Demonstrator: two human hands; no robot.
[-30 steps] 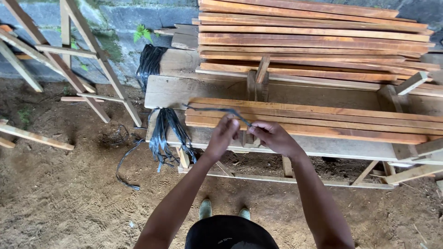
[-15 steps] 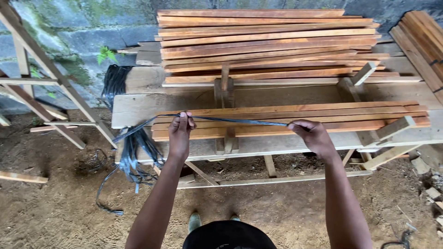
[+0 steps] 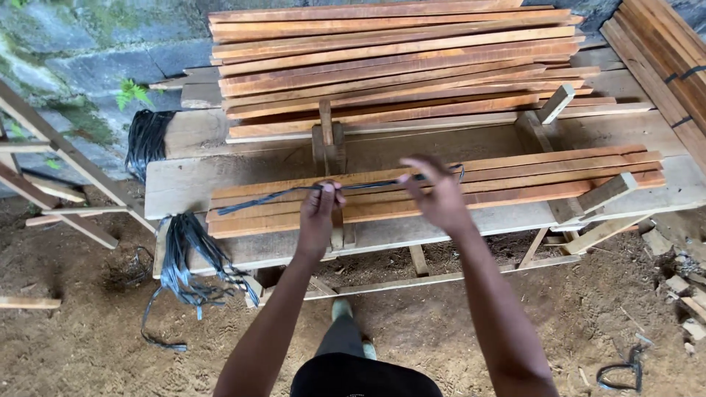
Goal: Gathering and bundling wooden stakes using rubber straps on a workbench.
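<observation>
1. The left hand (image 3: 318,213) is closed around a thin black plastic strap (image 3: 368,184), with the fingers curled over it; the grip itself is hidden behind the knuckles.
2. The right hand (image 3: 435,195) pinches the same strap near its far end, where a short tail curls up just past the fingertips.
3. The strap runs taut between the two hands, above the low row of wooden slats (image 3: 515,180), and its free end trails left of the left hand.
4. Those slats lie along the plank counter (image 3: 176,184); a taller stack of slats (image 3: 397,59) sits behind them, partly cut off at the top edge.
5. A bundle of black straps (image 3: 187,257) hangs off the counter's left end onto the dirt floor (image 3: 88,345).
6. The person's body is mostly out of view.
</observation>
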